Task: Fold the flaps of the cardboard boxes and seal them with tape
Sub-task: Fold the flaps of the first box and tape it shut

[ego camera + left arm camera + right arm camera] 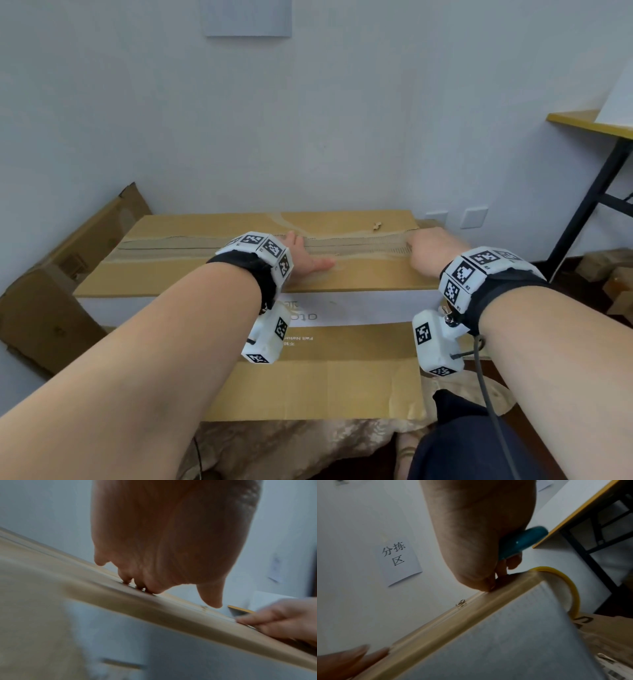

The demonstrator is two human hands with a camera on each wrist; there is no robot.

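A large cardboard box (205,277) lies in front of me with its top flaps folded shut. A strip of tape (191,246) runs along the seam. My left hand (305,255) lies on the seam with the fingers (137,584) pressing the box top (85,580). My right hand (430,251) is at the seam's right end, curled round the blue handle (522,542) of a tape dispenser. Its yellow roll (570,588) hangs past the box corner. The left fingertips (356,654) show low in the right wrist view.
An open cardboard box (51,291) leans at the left against the wall. A yellow-edged table (589,125) with black legs stands at the right, with wooden pieces (609,270) on the floor below. Wall sockets (474,217) sit behind the box. My knee (462,445) is near the front.
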